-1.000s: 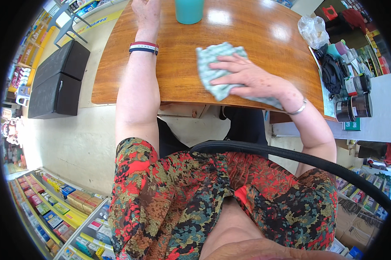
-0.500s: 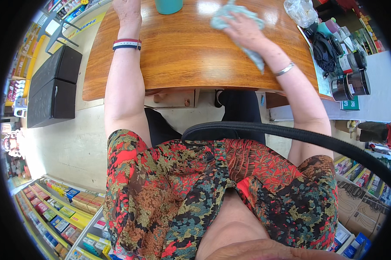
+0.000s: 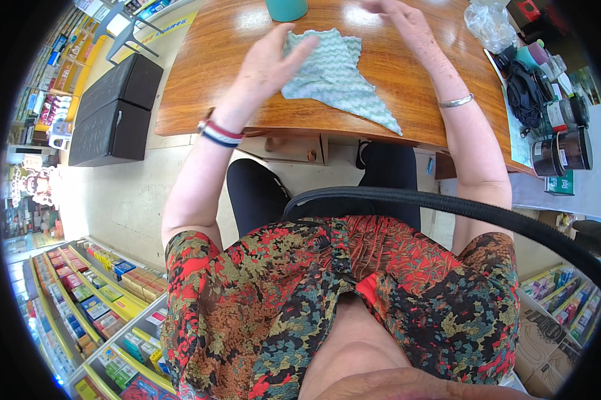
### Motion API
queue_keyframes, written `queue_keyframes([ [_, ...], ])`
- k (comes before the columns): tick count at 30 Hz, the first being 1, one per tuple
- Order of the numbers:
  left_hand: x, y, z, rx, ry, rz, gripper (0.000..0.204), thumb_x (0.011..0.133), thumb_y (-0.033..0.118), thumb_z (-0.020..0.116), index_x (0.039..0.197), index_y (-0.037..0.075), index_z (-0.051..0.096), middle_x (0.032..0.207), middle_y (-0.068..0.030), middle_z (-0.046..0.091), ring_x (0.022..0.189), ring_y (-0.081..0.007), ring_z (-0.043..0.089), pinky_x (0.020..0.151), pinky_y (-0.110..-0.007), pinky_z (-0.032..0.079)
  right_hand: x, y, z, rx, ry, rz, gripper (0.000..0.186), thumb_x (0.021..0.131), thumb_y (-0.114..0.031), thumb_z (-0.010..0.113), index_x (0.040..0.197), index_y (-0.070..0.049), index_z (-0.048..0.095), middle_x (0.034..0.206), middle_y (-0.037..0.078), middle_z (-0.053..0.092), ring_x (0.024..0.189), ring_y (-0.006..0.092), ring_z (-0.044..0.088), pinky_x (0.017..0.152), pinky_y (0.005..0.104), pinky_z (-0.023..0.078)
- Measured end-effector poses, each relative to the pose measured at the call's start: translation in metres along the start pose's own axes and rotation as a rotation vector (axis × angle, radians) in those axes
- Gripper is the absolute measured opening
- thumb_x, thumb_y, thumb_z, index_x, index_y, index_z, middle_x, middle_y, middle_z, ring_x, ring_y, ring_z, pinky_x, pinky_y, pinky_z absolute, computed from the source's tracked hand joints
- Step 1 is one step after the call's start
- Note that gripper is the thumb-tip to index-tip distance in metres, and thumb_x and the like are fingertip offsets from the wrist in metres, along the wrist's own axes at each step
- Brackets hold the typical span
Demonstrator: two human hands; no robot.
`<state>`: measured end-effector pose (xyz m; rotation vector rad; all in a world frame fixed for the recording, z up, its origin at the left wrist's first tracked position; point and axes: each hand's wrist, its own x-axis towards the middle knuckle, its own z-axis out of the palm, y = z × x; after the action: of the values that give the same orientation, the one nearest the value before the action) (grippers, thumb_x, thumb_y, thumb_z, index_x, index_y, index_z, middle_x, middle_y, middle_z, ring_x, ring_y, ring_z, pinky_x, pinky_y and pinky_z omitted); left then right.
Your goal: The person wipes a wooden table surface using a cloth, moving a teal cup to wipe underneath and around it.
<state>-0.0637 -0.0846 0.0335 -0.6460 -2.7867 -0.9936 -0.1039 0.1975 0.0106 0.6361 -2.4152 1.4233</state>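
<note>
Currently, one green-and-white cloth (image 3: 334, 70) lies on one wooden table (image 3: 200, 73), near one teal container (image 3: 287, 9). Over its left edge, one left hand (image 3: 266, 65) extends loose fingers; for one right hand (image 3: 402, 21), I cannot tell.

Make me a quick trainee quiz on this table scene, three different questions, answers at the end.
1. True or false: the right hand is gripping the cloth.
2. Which stands on the table just beyond the cloth? A, a clear bag; B, a teal container; C, a black jar.
3. Which hand is at the cloth's left side, and what striped thing is on its wrist?

Key: 1. False; it is apart from the cloth. 2. B. 3. The left hand; a band.
</note>
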Motion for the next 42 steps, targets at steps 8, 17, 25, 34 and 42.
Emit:
queue_keyframes([
  [8, -0.024, 0.051, 0.067, 0.517, -0.206, 0.303, 0.101, 0.073, 0.079, 0.049, 0.144, 0.01, 0.032, 0.147, -0.0242, 0.03, 0.137, -0.0448, 0.022, 0.106, -0.064, 0.021, -0.007, 0.01, 0.008, 0.075, 0.27, 0.096, 0.026, 0.095, -0.021, 0.053, 0.104, -0.002, 0.069, 0.102, 0.005, 0.07, 0.099, 0.0117, 0.061, 0.089, 0.0247, 0.045],
  [17, -0.095, -0.017, -0.02, 0.414, -0.216, 0.296, 0.05, 0.092, 0.03, 0.052, 0.137, 0.009, 0.045, 0.145, -0.0153, 0.039, 0.14, -0.0305, 0.026, 0.112, -0.053, 0.021, -0.008, 0.01, 0.016, 0.093, 0.174, 0.19, 0.025, 0.096, -0.02, 0.054, 0.103, -0.002, 0.069, 0.1, 0.005, 0.07, 0.096, 0.0127, 0.063, 0.089, 0.025, 0.046],
  [25, -0.098, -0.226, -0.126, 0.612, 0.072, -0.175, 0.051, 0.095, 0.03, 0.042, 0.133, -0.003, 0.044, 0.135, -0.0265, 0.046, 0.125, -0.0398, 0.044, 0.106, -0.044, 0.034, -0.004, 0.019, 0.026, 0.067, 0.097, 0.169, 0.025, 0.096, -0.021, 0.054, 0.105, -0.002, 0.068, 0.101, 0.004, 0.069, 0.096, 0.011, 0.062, 0.086, 0.0251, 0.047],
  [34, 0.025, -0.132, -0.022, 0.758, 0.074, 0.034, 0.075, 0.092, 0.057, 0.04, 0.136, -0.004, 0.04, 0.134, -0.0251, 0.046, 0.125, -0.0379, 0.043, 0.108, -0.05, 0.029, 0.013, 0.021, 0.04, 0.102, 0.171, 0.241, 0.037, 0.089, -0.02, 0.065, 0.121, -0.003, 0.058, 0.12, 0.007, 0.061, 0.111, 0.0167, 0.056, 0.094, 0.0283, 0.044],
  [42, -0.057, -0.026, -0.018, 0.355, -0.201, 0.396, 0.06, 0.093, 0.035, 0.048, 0.136, -0.005, 0.038, 0.143, -0.0259, 0.036, 0.136, -0.0377, 0.029, 0.113, -0.047, 0.02, 0.08, -0.027, 0.088, -0.26, 0.018, 0.249, 0.108, 0.066, -0.052, 0.079, 0.144, 0.001, 0.025, 0.145, 0.025, 0.032, 0.137, 0.0353, 0.03, 0.113, 0.0429, 0.029],
])
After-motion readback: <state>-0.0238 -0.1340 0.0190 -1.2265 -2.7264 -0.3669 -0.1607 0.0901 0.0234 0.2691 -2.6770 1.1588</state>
